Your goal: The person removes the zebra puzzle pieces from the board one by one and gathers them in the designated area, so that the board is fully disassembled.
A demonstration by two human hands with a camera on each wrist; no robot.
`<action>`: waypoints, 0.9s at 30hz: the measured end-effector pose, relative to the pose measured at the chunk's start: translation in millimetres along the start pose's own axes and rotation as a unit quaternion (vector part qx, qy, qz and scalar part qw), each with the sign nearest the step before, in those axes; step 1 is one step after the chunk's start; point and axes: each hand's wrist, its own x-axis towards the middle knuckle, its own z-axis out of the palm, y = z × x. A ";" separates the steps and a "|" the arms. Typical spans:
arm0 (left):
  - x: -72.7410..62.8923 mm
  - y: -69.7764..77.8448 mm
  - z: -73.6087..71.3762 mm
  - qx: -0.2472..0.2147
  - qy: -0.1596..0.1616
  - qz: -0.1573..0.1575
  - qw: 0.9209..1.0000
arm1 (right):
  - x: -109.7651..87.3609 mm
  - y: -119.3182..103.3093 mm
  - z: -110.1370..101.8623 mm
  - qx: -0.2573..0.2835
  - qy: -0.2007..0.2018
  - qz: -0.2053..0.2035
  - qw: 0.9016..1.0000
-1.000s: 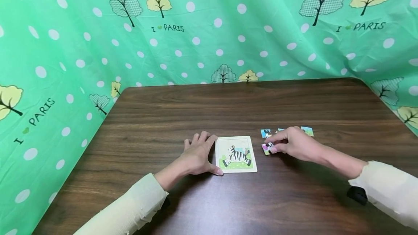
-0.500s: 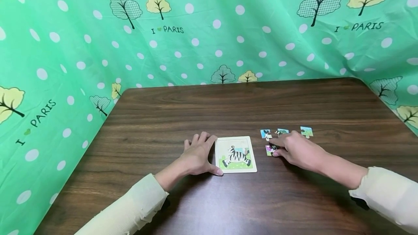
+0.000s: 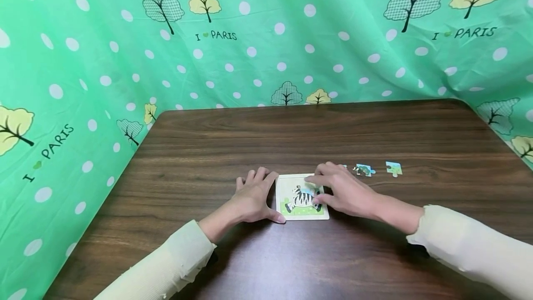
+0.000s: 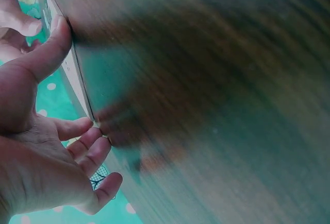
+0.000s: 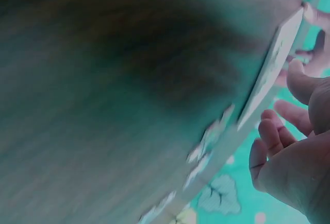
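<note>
A square puzzle board [image 3: 302, 216] with a zebra picture lies flat on the table. My left hand [image 3: 253, 200] holds its left side, thumb at the near corner and index finger at the far one; the left wrist view shows both fingertips at the board's edge [image 4: 77, 77]. Over the board's right part is my right hand [image 3: 347, 191], thumb and index finger apart, with no piece visible between them. Beyond that hand lie loose jigsaw pieces, one dark green and blue [image 3: 364, 170], another blue and green [image 3: 393, 169]. The hand covers part of this area.
Several loose pieces [image 5: 209, 137] lie on the table near the board in the right wrist view. The brown wooden table [image 3: 233, 138] has a glossy top. Behind it hangs a green curtain [image 3: 233, 73] with white dots and trees.
My right hand has left the pink and black piece at the right and moved left over the board. The left hand stays at the board's left side.
</note>
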 end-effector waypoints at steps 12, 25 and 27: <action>0.5 0.4 -1.4 0.004 -0.005 -0.002 1.000 | 14.7 -6.9 16.1 -0.012 -0.033 0.004 0.999; -0.3 -0.5 -0.3 -0.001 -0.001 0.001 1.000 | 22.5 -6.1 17.8 0.055 -0.048 0.035 0.997; -0.2 -1.0 -0.6 -0.004 0.000 0.002 1.000 | 22.5 -6.7 17.3 0.057 -0.048 0.035 0.997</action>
